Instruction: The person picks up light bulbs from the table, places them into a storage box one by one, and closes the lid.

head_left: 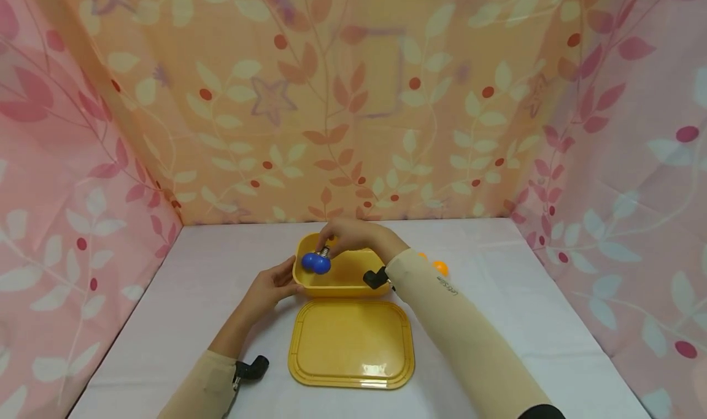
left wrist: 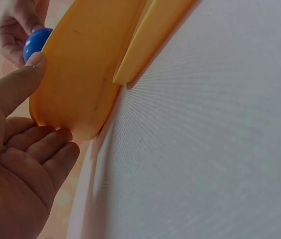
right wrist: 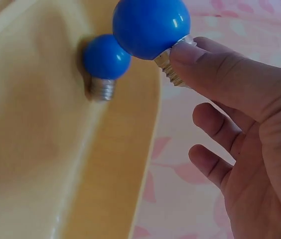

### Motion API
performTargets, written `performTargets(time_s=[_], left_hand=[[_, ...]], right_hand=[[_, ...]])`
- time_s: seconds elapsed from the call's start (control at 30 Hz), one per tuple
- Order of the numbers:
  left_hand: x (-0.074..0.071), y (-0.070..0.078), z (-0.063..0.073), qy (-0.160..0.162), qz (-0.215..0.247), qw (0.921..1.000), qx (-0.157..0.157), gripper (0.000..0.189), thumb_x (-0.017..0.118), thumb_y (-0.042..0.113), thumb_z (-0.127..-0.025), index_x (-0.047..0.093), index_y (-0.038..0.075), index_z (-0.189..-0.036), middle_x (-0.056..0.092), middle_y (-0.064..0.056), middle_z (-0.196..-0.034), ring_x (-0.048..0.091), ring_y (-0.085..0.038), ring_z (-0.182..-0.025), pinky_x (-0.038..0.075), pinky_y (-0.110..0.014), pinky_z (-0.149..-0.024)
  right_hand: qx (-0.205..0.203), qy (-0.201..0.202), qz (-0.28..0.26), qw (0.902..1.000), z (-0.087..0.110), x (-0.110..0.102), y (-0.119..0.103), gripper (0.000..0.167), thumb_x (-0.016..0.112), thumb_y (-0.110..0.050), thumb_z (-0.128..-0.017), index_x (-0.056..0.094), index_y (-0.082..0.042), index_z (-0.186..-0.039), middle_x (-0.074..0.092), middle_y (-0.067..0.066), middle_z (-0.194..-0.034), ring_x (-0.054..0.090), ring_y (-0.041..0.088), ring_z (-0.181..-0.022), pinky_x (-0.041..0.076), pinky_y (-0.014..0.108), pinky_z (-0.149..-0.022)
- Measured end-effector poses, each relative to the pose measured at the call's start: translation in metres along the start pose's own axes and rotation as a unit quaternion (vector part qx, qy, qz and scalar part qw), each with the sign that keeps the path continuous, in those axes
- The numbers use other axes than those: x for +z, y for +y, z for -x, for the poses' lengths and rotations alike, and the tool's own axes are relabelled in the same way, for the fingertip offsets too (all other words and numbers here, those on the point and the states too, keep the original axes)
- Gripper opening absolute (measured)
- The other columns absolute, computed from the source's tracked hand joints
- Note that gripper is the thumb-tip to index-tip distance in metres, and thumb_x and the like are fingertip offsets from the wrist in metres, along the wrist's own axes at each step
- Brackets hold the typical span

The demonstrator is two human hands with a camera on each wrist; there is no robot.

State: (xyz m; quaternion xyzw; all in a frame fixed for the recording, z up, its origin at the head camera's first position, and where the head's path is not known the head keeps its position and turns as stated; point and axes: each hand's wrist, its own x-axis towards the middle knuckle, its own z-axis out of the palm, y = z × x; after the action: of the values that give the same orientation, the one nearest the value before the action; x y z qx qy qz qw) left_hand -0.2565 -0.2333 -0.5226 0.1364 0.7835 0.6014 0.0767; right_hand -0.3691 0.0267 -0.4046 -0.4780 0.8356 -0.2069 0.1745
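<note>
My right hand [head_left: 353, 235] pinches a blue light bulb [right wrist: 151, 27] by its metal screw base, globe downward, above the left part of a yellow plastic box [head_left: 353, 291]. Inside that box, by the wall, lies a second blue bulb [right wrist: 106, 57], its silver base visible in the right wrist view. At the box's left end, my left hand [head_left: 269, 290] grips the wall. In the left wrist view its thumb [left wrist: 21, 82] lies at the rim and its other fingers bend against the outside of the wall.
A flat yellow lid [head_left: 351, 345] lies on the white table [head_left: 210, 253] just in front of the box. Right of the box, partly behind the right forearm, are round orange things [head_left: 440, 267]. Patterned cloth [head_left: 331, 130] hangs at the back and both sides.
</note>
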Motion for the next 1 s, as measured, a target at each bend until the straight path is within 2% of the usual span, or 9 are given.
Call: performTargets(time_s=[0.23,0.4,0.5,0.6,0.77,0.87,1.0], left_hand=[[0.001,0.002,0.001,0.002,0.003,1.0000,-0.001,0.083,0.080,0.025,-0.091,0.036,0.016,-0.160,0.043,-0.007,-0.160,0.047,-0.024,-0.144,0.049,-0.023,-0.105],[0.001,0.000,0.000,0.003,-0.004,1.0000,0.000,0.085,0.082,0.030,-0.089,0.037,0.019,-0.160,0.044,-0.004,-0.160,0.046,-0.022,-0.144,0.049,-0.024,-0.106],[0.000,-0.001,0.000,0.004,-0.005,1.0000,-0.002,0.086,0.082,0.031,-0.089,0.036,0.019,-0.160,0.043,-0.003,-0.161,0.045,-0.022,-0.145,0.048,-0.024,-0.107],[0.000,0.000,0.000,0.006,-0.007,0.9999,-0.005,0.087,0.082,0.033,-0.088,0.035,0.020,-0.160,0.043,-0.002,-0.161,0.045,-0.021,-0.145,0.047,-0.025,-0.108],[0.000,0.001,0.000,0.008,-0.015,0.9998,-0.005,0.088,0.083,0.035,-0.087,0.036,0.020,-0.160,0.044,0.000,-0.160,0.045,-0.021,-0.145,0.046,-0.028,-0.110],[0.000,0.001,0.000,0.008,-0.019,0.9998,-0.004,0.089,0.083,0.037,-0.086,0.036,0.020,-0.160,0.044,0.001,-0.160,0.045,-0.021,-0.145,0.046,-0.029,-0.110],[0.000,0.003,0.001,0.010,-0.017,0.9998,-0.009,0.090,0.083,0.035,-0.086,0.035,0.019,-0.161,0.044,-0.001,-0.160,0.046,-0.021,-0.144,0.048,-0.026,-0.108]], right_hand=[[-0.017,-0.016,-0.004,0.9997,-0.017,0.018,0.004,0.024,0.082,-0.015,-0.089,0.081,-0.017,-0.112,0.073,-0.013,-0.106,0.061,0.009,-0.101,0.053,0.027,-0.095],[-0.007,-0.029,-0.010,0.9995,-0.024,0.028,0.006,0.025,0.082,-0.015,-0.088,0.081,-0.017,-0.113,0.071,-0.013,-0.107,0.060,0.009,-0.104,0.053,0.028,-0.098],[-0.003,-0.028,-0.010,0.9995,-0.029,0.033,0.007,0.025,0.082,-0.011,-0.088,0.081,-0.015,-0.112,0.072,-0.012,-0.105,0.060,0.010,-0.100,0.053,0.025,-0.093],[0.009,-0.039,-0.036,0.9985,-0.033,0.040,0.008,0.025,0.080,-0.008,-0.088,0.080,-0.013,-0.112,0.073,-0.010,-0.106,0.061,0.010,-0.097,0.053,0.021,-0.090],[0.021,-0.053,-0.071,0.9958,-0.037,0.049,0.009,0.028,0.076,0.000,-0.089,0.079,-0.009,-0.115,0.075,-0.005,-0.110,0.063,0.009,-0.102,0.053,0.018,-0.094],[0.023,-0.051,-0.063,0.9965,-0.039,0.051,0.009,0.030,0.076,0.001,-0.089,0.078,-0.009,-0.117,0.075,-0.005,-0.111,0.064,0.008,-0.104,0.053,0.017,-0.095],[0.011,-0.039,-0.023,0.9989,-0.038,0.046,0.007,0.031,0.078,-0.005,-0.090,0.077,-0.010,-0.120,0.076,-0.003,-0.113,0.066,0.012,-0.104,0.054,0.019,-0.094]])
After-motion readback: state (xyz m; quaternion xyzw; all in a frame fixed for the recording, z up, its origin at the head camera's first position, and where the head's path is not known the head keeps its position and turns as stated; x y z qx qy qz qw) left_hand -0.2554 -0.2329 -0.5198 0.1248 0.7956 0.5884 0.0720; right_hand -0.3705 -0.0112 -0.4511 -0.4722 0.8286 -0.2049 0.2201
